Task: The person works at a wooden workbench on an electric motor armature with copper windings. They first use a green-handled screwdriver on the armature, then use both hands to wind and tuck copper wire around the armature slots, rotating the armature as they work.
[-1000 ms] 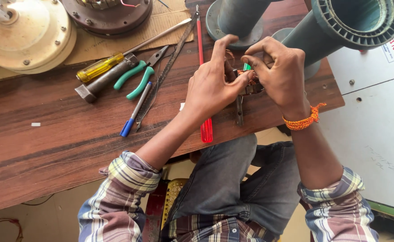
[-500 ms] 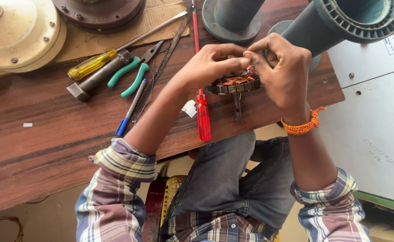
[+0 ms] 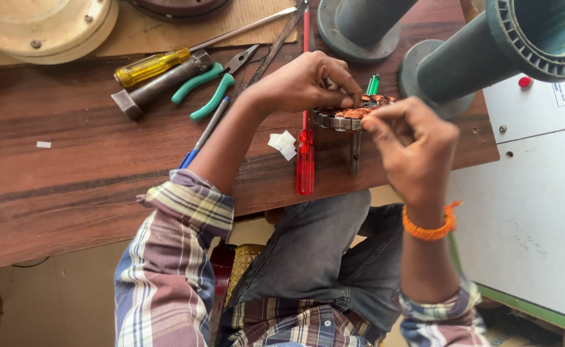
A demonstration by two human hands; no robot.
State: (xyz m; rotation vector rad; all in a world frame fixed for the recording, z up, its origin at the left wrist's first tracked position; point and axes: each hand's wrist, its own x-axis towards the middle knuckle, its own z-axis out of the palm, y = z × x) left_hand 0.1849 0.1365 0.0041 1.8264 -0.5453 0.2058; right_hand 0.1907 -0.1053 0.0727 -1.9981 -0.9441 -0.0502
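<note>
A round metal stator (image 3: 350, 115) with copper windings rests on the wooden bench (image 3: 70, 173), standing on a short metal stem. My left hand (image 3: 308, 80) reaches over it from the left, fingertips pressed on its far rim. My right hand (image 3: 414, 144) is closer to my body, thumb and fingers pinched together at the stator's near right edge. What sits in the pinch is too small to make out. A red-handled screwdriver (image 3: 305, 160) lies just left of the stator, pointing away from me. A green tool handle (image 3: 373, 83) sticks up behind the stator.
Left of my arm lie green-handled pliers (image 3: 205, 90), a hammer (image 3: 160, 87), a yellow-handled screwdriver (image 3: 151, 64), a blue pen (image 3: 196, 144) and white paper scraps (image 3: 282, 142). Grey flanged pipes (image 3: 488, 45) stand at the far right. A white cabinet (image 3: 533, 212) adjoins the bench.
My right hand has drawn back from on top of the stator toward my body, uncovering the windings. My left hand stays on the stator. The view has shifted slightly.
</note>
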